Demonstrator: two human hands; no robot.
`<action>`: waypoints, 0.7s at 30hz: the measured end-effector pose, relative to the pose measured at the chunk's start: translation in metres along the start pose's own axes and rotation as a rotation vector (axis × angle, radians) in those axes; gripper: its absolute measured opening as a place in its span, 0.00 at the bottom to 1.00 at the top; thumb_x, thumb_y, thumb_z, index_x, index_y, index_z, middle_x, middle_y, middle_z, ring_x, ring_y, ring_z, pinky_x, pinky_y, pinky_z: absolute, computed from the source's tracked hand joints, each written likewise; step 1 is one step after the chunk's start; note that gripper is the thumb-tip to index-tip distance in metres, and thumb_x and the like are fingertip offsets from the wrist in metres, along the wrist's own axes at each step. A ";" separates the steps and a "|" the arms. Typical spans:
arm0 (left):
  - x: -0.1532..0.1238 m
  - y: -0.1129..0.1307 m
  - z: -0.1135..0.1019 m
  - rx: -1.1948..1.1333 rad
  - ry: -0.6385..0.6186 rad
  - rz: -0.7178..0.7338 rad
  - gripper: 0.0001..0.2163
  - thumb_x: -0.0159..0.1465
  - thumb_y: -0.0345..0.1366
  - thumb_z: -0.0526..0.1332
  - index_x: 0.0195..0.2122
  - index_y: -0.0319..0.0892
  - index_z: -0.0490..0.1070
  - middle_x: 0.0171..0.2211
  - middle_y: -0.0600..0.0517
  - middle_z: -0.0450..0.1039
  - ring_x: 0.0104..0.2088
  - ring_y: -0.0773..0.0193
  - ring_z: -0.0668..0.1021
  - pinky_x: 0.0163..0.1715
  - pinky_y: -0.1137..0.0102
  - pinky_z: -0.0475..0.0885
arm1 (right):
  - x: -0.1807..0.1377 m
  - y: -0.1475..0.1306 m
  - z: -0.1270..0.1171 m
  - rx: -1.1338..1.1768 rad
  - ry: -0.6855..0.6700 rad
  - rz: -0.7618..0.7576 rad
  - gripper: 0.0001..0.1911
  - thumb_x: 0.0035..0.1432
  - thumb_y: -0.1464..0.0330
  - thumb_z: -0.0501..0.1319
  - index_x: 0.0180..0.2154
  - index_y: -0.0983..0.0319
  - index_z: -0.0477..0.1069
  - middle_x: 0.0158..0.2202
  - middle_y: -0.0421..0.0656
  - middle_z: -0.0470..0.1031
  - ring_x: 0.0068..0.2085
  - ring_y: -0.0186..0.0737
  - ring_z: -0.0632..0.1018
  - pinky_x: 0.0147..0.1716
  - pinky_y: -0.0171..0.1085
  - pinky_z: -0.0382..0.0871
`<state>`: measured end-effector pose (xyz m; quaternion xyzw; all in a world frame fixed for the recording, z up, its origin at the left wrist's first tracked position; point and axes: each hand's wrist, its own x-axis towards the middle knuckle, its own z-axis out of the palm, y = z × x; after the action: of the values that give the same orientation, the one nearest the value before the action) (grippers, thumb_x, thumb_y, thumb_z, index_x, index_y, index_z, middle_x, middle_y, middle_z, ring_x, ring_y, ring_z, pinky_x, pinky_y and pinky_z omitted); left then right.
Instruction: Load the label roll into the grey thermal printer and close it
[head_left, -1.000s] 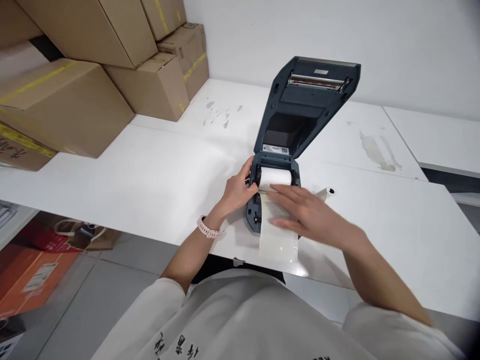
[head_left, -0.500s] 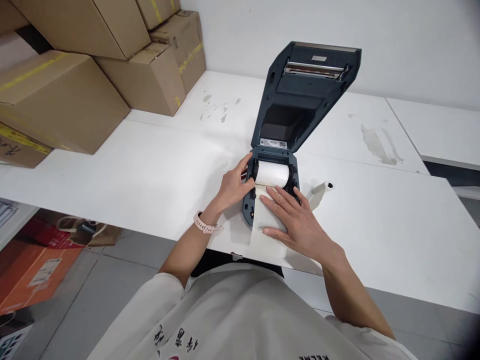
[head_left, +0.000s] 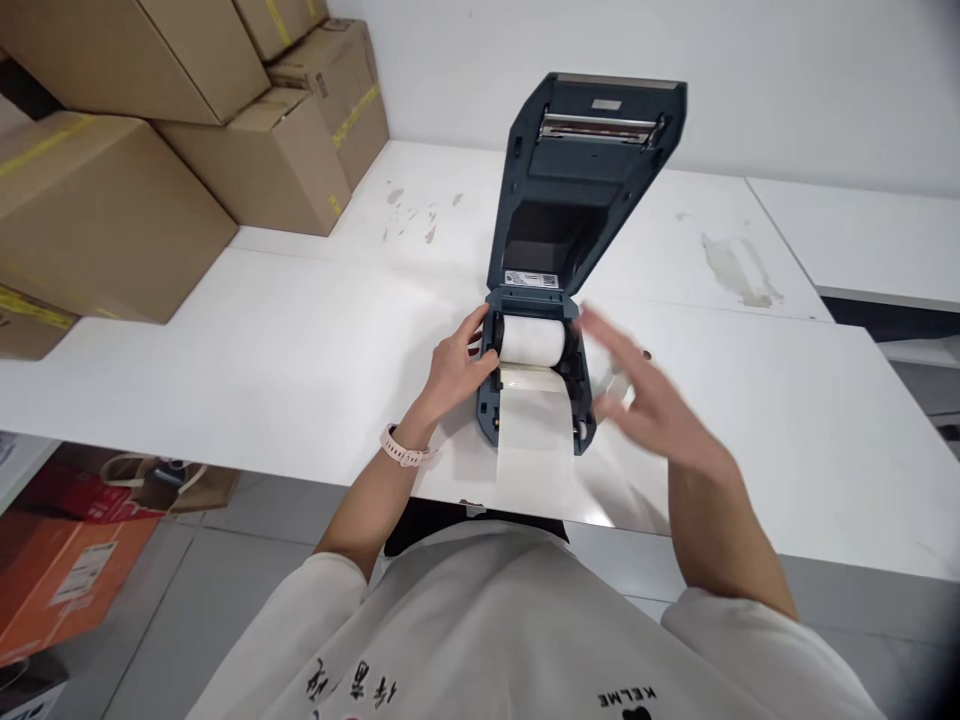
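Observation:
A dark blue-grey label printer (head_left: 489, 425) stands on the white table with its lid (head_left: 559, 185) raised. Inside lies a white paper roll (head_left: 531, 342). From it a pale strip of label paper (head_left: 534, 435) runs over the printer's front and down toward the table edge. My left hand (head_left: 457, 368) grips the left side of the printer, thumb over the rim near the roll and fingers along the outer wall. To the right of the printer my right hand (head_left: 656, 405) is in the air, blurred, fingers apart and holding nothing. A small paper roll (head_left: 619, 385) is partly hidden behind it.
Cardboard boxes (head_left: 255, 160) are stacked at the table's back left. A white wall (head_left: 465, 60) rises behind the table (head_left: 337, 330). Below on the left are an orange box (head_left: 67, 570) and a paper bag (head_left: 217, 490) on the floor.
My right hand has lifted off the label paper and moved right, uncovering the strip. My left hand keeps its place on the printer's side. The whole view has shifted slightly.

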<state>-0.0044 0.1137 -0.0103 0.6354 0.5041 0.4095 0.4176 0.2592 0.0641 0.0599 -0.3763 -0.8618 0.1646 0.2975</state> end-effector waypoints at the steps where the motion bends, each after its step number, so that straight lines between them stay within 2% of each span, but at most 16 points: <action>1: 0.000 0.000 0.000 -0.015 0.000 0.002 0.33 0.63 0.37 0.62 0.71 0.56 0.60 0.69 0.49 0.69 0.67 0.45 0.73 0.61 0.51 0.74 | 0.014 0.009 -0.012 0.002 0.164 0.020 0.37 0.71 0.45 0.53 0.75 0.45 0.49 0.77 0.43 0.53 0.75 0.53 0.59 0.73 0.61 0.57; 3: 0.000 0.003 -0.001 -0.056 0.006 -0.006 0.33 0.65 0.43 0.64 0.71 0.54 0.59 0.70 0.46 0.67 0.69 0.43 0.71 0.63 0.51 0.73 | 0.049 0.030 -0.035 -0.001 0.441 0.109 0.35 0.71 0.43 0.50 0.74 0.44 0.51 0.76 0.41 0.55 0.73 0.52 0.63 0.72 0.61 0.59; 4: -0.001 0.005 -0.001 -0.079 0.015 -0.014 0.33 0.66 0.47 0.64 0.71 0.52 0.59 0.70 0.44 0.66 0.70 0.43 0.70 0.63 0.51 0.72 | 0.069 0.040 -0.043 0.039 0.475 0.172 0.37 0.70 0.40 0.45 0.74 0.44 0.47 0.77 0.38 0.51 0.74 0.51 0.62 0.73 0.62 0.58; 5: -0.001 0.007 -0.001 -0.104 0.026 -0.024 0.34 0.66 0.51 0.63 0.72 0.50 0.59 0.70 0.43 0.67 0.70 0.43 0.69 0.64 0.52 0.71 | 0.089 0.049 -0.050 0.096 0.456 0.231 0.40 0.69 0.38 0.42 0.75 0.44 0.44 0.78 0.36 0.49 0.75 0.52 0.60 0.73 0.63 0.57; 7: -0.002 0.011 -0.001 -0.162 0.062 -0.050 0.35 0.68 0.57 0.60 0.72 0.49 0.58 0.67 0.42 0.70 0.70 0.45 0.69 0.64 0.52 0.71 | 0.123 0.063 -0.057 0.205 0.337 0.307 0.45 0.64 0.34 0.32 0.76 0.44 0.38 0.77 0.33 0.50 0.75 0.55 0.59 0.71 0.69 0.58; 10: -0.002 0.014 -0.001 -0.281 0.108 -0.117 0.36 0.68 0.63 0.55 0.73 0.51 0.56 0.65 0.42 0.72 0.65 0.46 0.75 0.60 0.53 0.74 | 0.145 0.065 -0.055 0.224 0.213 0.288 0.48 0.54 0.29 0.32 0.74 0.31 0.33 0.72 0.23 0.61 0.75 0.56 0.58 0.71 0.70 0.57; 11: -0.001 0.014 0.000 -0.317 0.121 -0.143 0.37 0.68 0.64 0.54 0.73 0.51 0.55 0.66 0.41 0.71 0.63 0.46 0.77 0.59 0.52 0.74 | 0.142 0.061 -0.052 0.214 0.222 0.268 0.47 0.53 0.28 0.33 0.72 0.27 0.33 0.70 0.21 0.63 0.75 0.55 0.58 0.71 0.68 0.58; 13: 0.001 0.011 0.001 -0.367 0.147 -0.175 0.39 0.67 0.65 0.52 0.73 0.50 0.53 0.67 0.38 0.70 0.61 0.47 0.78 0.58 0.52 0.75 | 0.123 0.046 -0.045 0.224 0.291 0.231 0.44 0.56 0.30 0.29 0.72 0.28 0.38 0.70 0.24 0.64 0.74 0.56 0.60 0.69 0.67 0.61; 15: 0.005 0.006 0.000 -0.395 0.183 -0.179 0.39 0.67 0.66 0.51 0.73 0.49 0.53 0.68 0.38 0.69 0.62 0.47 0.78 0.59 0.52 0.75 | 0.092 0.027 -0.035 0.290 0.369 0.200 0.44 0.63 0.37 0.24 0.71 0.41 0.50 0.70 0.36 0.65 0.71 0.59 0.66 0.67 0.67 0.65; 17: 0.008 0.002 -0.003 -0.397 0.210 -0.165 0.39 0.67 0.67 0.50 0.73 0.51 0.54 0.69 0.40 0.68 0.65 0.46 0.75 0.59 0.53 0.75 | 0.056 0.008 -0.022 0.339 0.410 0.180 0.43 0.68 0.42 0.24 0.64 0.51 0.62 0.67 0.45 0.69 0.69 0.57 0.70 0.67 0.63 0.66; 19: 0.010 0.000 -0.007 -0.375 0.218 -0.142 0.37 0.67 0.68 0.49 0.72 0.54 0.56 0.70 0.43 0.67 0.68 0.46 0.72 0.61 0.53 0.74 | 0.023 -0.007 -0.005 0.271 0.357 0.191 0.39 0.71 0.44 0.28 0.58 0.52 0.69 0.66 0.45 0.70 0.70 0.54 0.68 0.70 0.59 0.62; 21: 0.008 0.004 -0.009 -0.341 0.194 -0.112 0.35 0.67 0.66 0.51 0.71 0.57 0.57 0.71 0.47 0.64 0.71 0.47 0.68 0.64 0.52 0.71 | -0.005 -0.018 0.014 0.123 0.234 0.217 0.32 0.74 0.47 0.36 0.60 0.50 0.70 0.69 0.41 0.67 0.75 0.52 0.60 0.74 0.58 0.55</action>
<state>-0.0103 0.1224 -0.0032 0.4842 0.4997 0.5243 0.4908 0.2431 0.0476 0.0564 -0.4651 -0.7638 0.2032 0.3989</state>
